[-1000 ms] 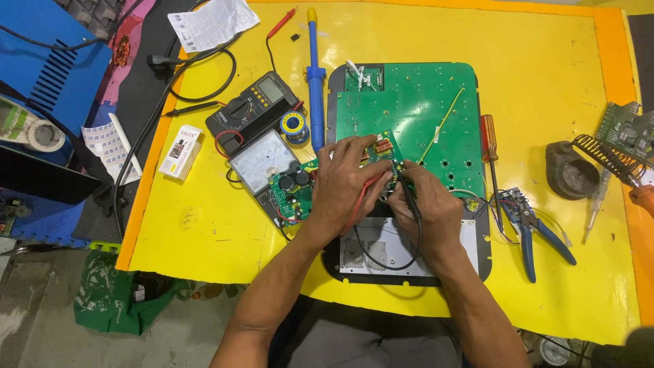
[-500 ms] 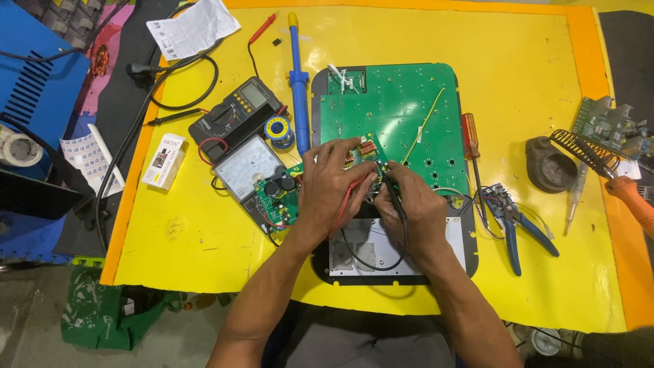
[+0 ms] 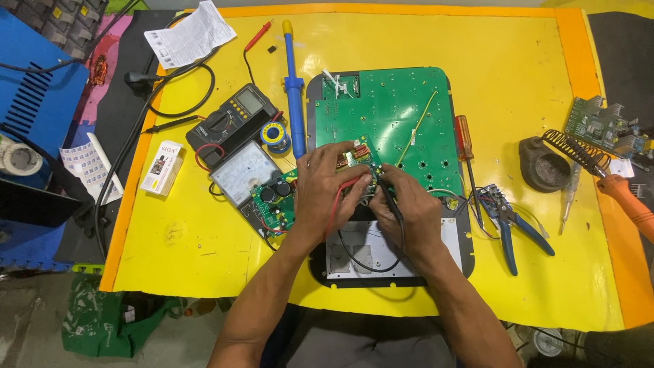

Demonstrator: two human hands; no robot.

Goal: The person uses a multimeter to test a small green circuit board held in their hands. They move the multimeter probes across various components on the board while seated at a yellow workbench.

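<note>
On the yellow mat [image 3: 204, 272] lies a big green board [image 3: 395, 116], up at 12 o'clock from both hands. At the board's 6 o'clock edge, the left hand [image 3: 327, 187] pinches a red probe [image 3: 344, 187] against a small board [image 3: 357, 158]. At 3 o'clock of it, the right hand [image 3: 409, 204] grips a black probe [image 3: 390, 197]. This looks like testing points. Next, both tips must touch tiny spots without slipping.
</note>
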